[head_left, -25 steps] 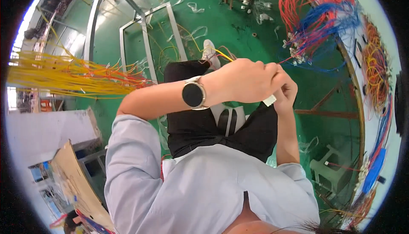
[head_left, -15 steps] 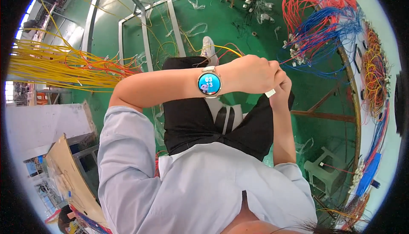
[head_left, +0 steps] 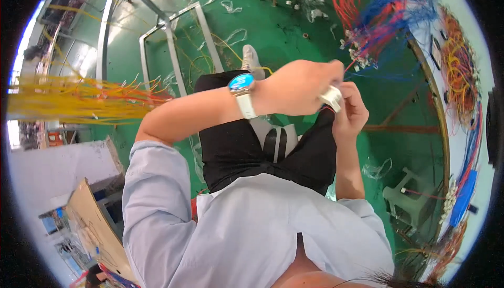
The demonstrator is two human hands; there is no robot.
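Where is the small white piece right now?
In the head view, the small white piece sits right of centre, pinched between the left hand and right hand, just below the red and blue wire bundle.

A small white connector [head_left: 332, 98] sat pinched between the 2 hands, held up in front of the person's chest and above the black trousers. It was pale, blocky and roughly rectangular, tilted with its upper end leaning toward the left hand [head_left: 302, 86]. The left hand's fingers covered its upper left part; the right hand [head_left: 350, 110] touched it from the lower right. A thin red wire [head_left: 353, 63] ran up and to the right from the connector toward the bundle of red and blue wires. Finer detail of the connector was too small to tell.
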